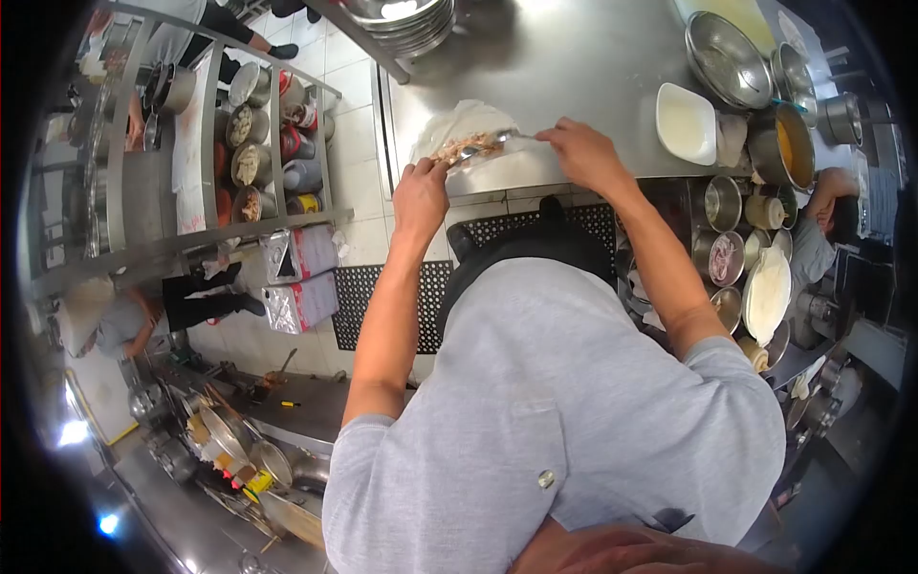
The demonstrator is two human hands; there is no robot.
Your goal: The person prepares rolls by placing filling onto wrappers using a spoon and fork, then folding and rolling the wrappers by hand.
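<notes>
A thin, pale, translucent sheet (461,119) lies near the front edge of the steel table (574,77), with a strip of reddish chopped filling (457,153) on it. My right hand (583,153) is closed on the handle of a metal spoon (501,138), whose bowl rests at the filling. At the left end of the strip is my left hand (423,191), its fingers bent together at a thin utensil or the sheet's edge; which of these it holds is too small to make out.
Stacked steel bowls (406,29) stand at the table's back left. On the right are a white square dish (686,124), metal bowls (729,59) and a pot of orange liquid (782,145). A shelf rack (220,143) stands left; other people are at both sides.
</notes>
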